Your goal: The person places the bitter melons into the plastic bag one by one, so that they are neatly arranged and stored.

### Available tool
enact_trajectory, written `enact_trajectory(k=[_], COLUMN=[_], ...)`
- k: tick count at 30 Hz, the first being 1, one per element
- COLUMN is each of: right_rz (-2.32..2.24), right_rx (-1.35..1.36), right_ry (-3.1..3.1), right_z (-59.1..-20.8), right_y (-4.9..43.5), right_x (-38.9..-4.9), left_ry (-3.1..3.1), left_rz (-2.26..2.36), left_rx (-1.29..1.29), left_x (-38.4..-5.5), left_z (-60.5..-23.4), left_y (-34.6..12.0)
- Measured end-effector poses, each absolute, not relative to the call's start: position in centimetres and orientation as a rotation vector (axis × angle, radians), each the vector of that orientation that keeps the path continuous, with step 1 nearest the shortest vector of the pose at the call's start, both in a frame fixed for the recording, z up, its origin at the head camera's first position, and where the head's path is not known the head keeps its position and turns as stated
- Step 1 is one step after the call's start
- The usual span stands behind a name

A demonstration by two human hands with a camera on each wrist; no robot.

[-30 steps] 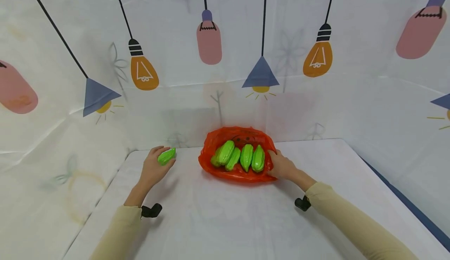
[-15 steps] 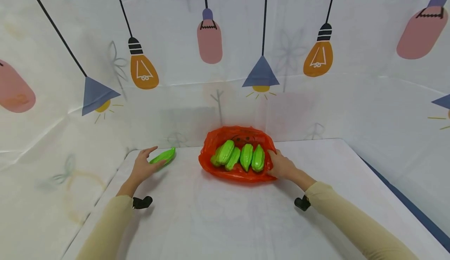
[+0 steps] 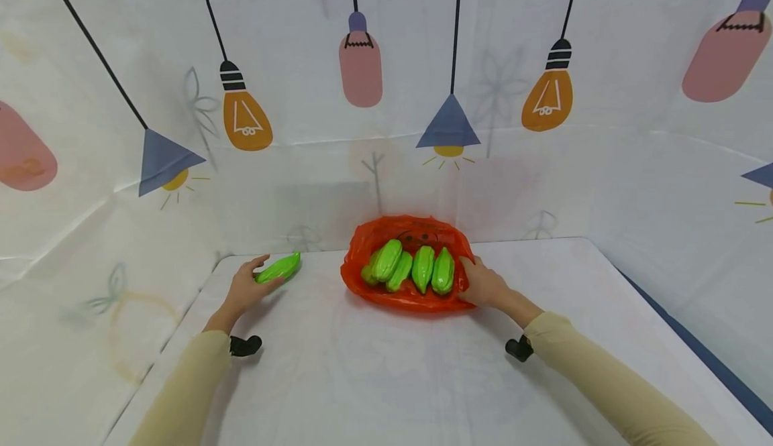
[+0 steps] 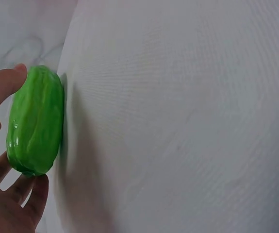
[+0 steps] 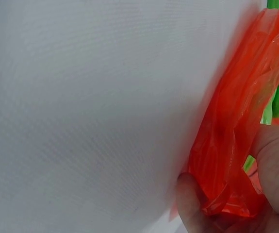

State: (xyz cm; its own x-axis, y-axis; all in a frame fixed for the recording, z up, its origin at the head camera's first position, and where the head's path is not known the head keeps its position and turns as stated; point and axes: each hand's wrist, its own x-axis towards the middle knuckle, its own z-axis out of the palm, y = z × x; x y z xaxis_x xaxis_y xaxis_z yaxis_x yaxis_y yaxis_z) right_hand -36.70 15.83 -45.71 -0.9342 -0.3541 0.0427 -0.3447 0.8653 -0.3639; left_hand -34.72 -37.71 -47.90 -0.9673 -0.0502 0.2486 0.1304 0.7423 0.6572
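Note:
A green ridged fruit (image 3: 280,268), shaped like a star fruit, lies near the table's back left edge. My left hand (image 3: 244,290) is at its left end, thumb and fingers spread apart on either side. In the left wrist view the thumb tip is right at the top of the fruit (image 4: 36,119), with fingertips close to its bottom end. Several similar fruits (image 3: 423,269) lie in a red plastic bag (image 3: 386,302), its mouth spread wide. My right hand (image 3: 483,284) pinches the bag's right rim; the right wrist view shows thumb and fingers on the crumpled film (image 5: 226,126).
The white table (image 3: 374,379) carries the bag at its back, against a white wall sheet (image 3: 290,211) printed with lamps and bulbs. Black wrist cameras (image 3: 245,346) stick out inward from both wrists.
My left hand has loosened from around the fruit and shifted left and slightly down, leaving more of the fruit showing. The right hand and the bag have stayed put.

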Motion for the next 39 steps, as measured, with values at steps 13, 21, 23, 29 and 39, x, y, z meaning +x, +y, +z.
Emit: enact_trajectory(k=[13,21,23,29,39], right_rz=[-0.569,-0.572,-0.573,-0.564,-0.555], right_rx=[-0.559,-0.561,-0.554,-0.545,-0.527], right_ry=[3.005,2.996,2.993,2.993,2.993], right_z=[-45.7,-45.5,-45.4,-45.3,-45.7], right_y=[15.8,15.8,15.8,15.8,15.7], right_x=[-36.6,-36.4,-36.4,-36.5,-36.7], left_ry=[-2.665,-2.654,-2.652,-2.639,-2.567], left_rz=[-1.024,-0.989,-0.983,-0.996,-1.064], left_rx=[-0.025,-0.018,-0.020,-0.005,-0.005], left_x=[-34.1,-33.7,-33.8,-34.0,-33.7], left_z=[-48.1,-47.8,-47.8,-48.1,-48.2], left_y=[-37.4,-37.0,-37.0,-36.7,-35.5])
